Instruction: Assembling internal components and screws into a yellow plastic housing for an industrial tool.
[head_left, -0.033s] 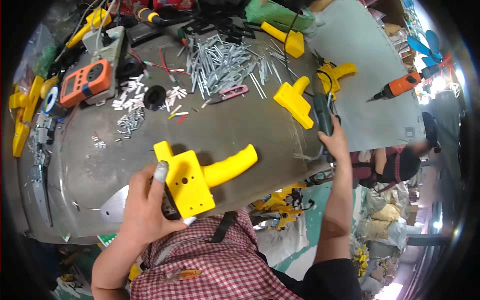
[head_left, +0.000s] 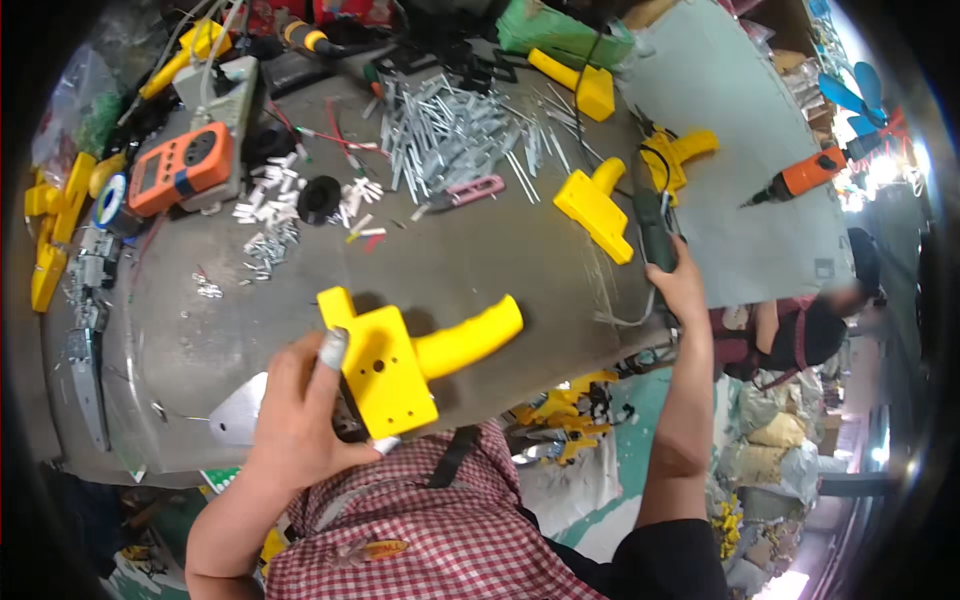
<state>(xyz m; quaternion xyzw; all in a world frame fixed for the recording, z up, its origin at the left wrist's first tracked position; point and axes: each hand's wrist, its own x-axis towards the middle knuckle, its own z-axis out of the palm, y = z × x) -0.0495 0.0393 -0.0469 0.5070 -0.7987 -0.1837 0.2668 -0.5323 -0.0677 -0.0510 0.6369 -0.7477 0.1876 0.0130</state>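
Note:
My left hand (head_left: 300,410) is closed around the near-left edge of a yellow plastic tool housing (head_left: 390,370), tilted above the table's front edge. The housing has a boxy body with small holes and a curved handle pointing right; its underside is hidden. Grey wrapping covers one of my left fingers. At the right, my right hand (head_left: 682,285) grips a dark green cylindrical power tool (head_left: 652,225), its far end beside a yellow housing with a black cable (head_left: 678,160). Another yellow housing (head_left: 597,210) lies just left of that tool.
Metal rods (head_left: 440,130) lie heaped at the back middle, near a pink-handled cutter (head_left: 465,194). White sleeves (head_left: 270,190), small screws (head_left: 268,250) and an orange multimeter (head_left: 180,168) are on the left. An orange power screwdriver (head_left: 805,174) is at the right; a person (head_left: 800,325) sits beyond.
The whole view has shifted slightly, so the scene sits a little further right. Both hands keep their holds, with no clear movement relative to the table.

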